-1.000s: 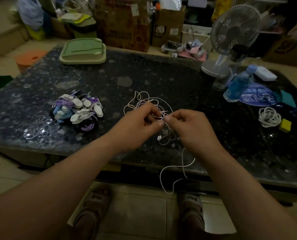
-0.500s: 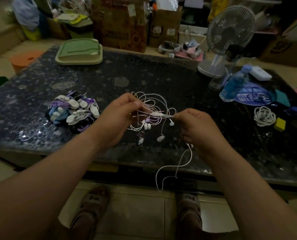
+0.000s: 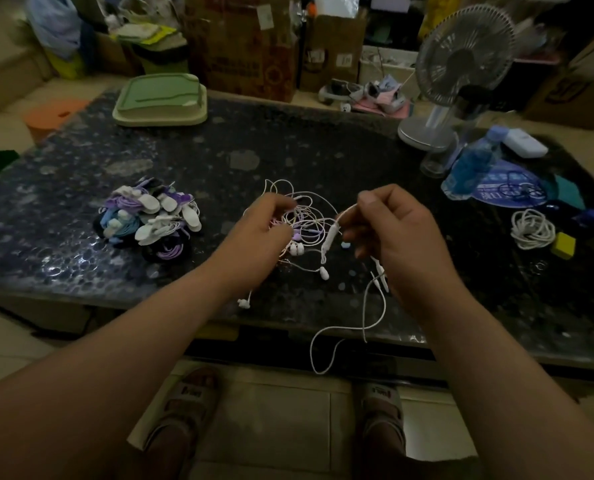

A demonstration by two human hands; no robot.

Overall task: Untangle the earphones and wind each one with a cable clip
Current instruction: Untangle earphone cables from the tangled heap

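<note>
Over the near middle of the dark stone table (image 3: 323, 140), the left hand (image 3: 264, 230) had its fingers curled into the tangle of white and purple earphones (image 3: 306, 216), gripping the cords. The right hand (image 3: 396, 233) pinched a white cord just above its inline remote (image 3: 330, 235), and the cord's tail hung past the table's near edge. A heap of white clips and purple cords (image 3: 150, 220) lay on the table's left part, and a coiled white cable (image 3: 532, 228) on its right.

The hands have drawn apart, right hand (image 3: 397, 233) lifting a white cord out of the earphone tangle (image 3: 300, 220).
</note>
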